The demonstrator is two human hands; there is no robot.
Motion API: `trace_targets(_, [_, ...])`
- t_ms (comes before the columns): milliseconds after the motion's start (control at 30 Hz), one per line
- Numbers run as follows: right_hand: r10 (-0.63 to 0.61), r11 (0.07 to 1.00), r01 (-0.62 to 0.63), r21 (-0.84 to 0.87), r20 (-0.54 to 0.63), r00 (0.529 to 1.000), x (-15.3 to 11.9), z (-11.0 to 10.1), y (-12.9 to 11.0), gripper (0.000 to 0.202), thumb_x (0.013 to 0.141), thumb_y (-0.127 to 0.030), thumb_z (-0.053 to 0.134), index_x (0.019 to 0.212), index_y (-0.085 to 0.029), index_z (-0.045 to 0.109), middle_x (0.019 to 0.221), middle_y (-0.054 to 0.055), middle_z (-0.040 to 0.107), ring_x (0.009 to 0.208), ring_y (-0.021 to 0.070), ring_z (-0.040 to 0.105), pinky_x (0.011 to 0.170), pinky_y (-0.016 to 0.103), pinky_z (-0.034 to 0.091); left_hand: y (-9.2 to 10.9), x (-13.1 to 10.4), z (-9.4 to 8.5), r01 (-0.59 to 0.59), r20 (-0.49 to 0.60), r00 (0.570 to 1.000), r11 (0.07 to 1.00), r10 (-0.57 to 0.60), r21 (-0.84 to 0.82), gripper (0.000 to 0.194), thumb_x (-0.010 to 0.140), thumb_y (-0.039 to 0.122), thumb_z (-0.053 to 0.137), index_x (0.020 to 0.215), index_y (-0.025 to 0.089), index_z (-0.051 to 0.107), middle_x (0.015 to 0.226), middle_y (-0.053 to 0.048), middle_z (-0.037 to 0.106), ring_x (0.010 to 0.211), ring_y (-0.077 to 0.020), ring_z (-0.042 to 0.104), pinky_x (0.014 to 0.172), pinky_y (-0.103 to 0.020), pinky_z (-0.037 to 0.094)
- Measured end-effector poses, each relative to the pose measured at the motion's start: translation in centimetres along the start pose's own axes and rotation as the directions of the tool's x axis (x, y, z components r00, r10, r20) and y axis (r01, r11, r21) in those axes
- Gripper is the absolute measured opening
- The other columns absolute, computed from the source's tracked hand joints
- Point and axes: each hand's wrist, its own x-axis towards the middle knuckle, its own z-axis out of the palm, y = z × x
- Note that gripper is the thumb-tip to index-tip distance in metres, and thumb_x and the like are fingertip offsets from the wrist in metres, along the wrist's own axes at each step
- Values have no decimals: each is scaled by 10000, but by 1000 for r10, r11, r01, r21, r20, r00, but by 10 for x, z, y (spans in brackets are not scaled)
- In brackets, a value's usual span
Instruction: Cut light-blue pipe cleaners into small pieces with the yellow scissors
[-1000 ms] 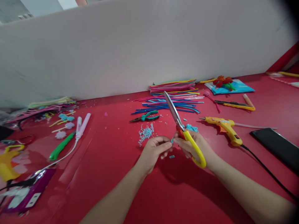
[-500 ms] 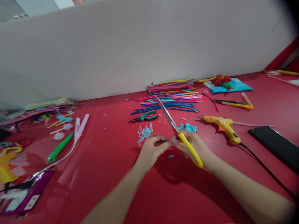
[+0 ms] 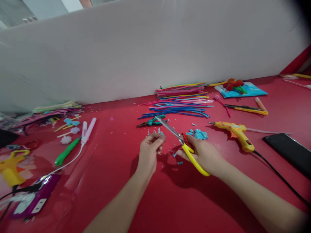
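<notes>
My right hand [image 3: 202, 153] holds a pair of scissors [image 3: 193, 160] by its yellow handle, the blades slanting up and left. My left hand [image 3: 151, 147] is pinched closed, left of the blades; what sits between its fingertips is too small to make out. Behind those fingers lie light-blue fuzzy trimmings [image 3: 159, 130], mostly hidden by the hand. A bundle of short light-blue pipe cleaner pieces [image 3: 200, 134] rests just beyond my right hand. One small cut blue piece [image 3: 180, 162] lies on the red table between my hands, with scattered fluff nearby.
Teal-handled pliers [image 3: 152, 121] lie ahead, before rows of pipe cleaners [image 3: 179, 108]. To the right are a yellow glue gun [image 3: 234, 131] with its cord and a black phone [image 3: 288, 153]. At left are a pink straightening iron [image 3: 88, 131] and a green-handled tool [image 3: 66, 152].
My hands have parted: the left moved left, over the blue trimmings. The scissors have tipped lower and farther left in my right hand. Loose fluff now shows on the table between the hands.
</notes>
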Motion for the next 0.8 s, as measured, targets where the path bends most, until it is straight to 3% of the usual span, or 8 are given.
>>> trace_targets(100, [-45,984,49,-173,25,999,-3,3,-3,360,727,-553,401,745,-194,435,554,-8,498,461,112,457,432,220,184,3,2,-2,-44,-35,999,996,42,-74,125,615,197,626,712,154,561,554,43,507,430,-33,382,384,-154,239])
trace_targets(267, [-91,950,96,-298,29,995,-5,8,-2,362,764,-547,336,726,-195,408,554,10,534,472,135,505,434,233,169,7,2,-4,-91,-50,995,993,88,-75,88,645,204,594,707,144,575,544,35,490,423,-29,366,379,-157,227])
trace_targets(800, [-123,930,128,-344,38,992,-4,10,0,331,799,-502,309,706,-197,397,542,14,560,448,136,504,434,239,141,7,3,-5,-100,-36,995,987,97,-122,70,654,197,600,708,159,579,560,41,498,436,-25,374,386,-152,236])
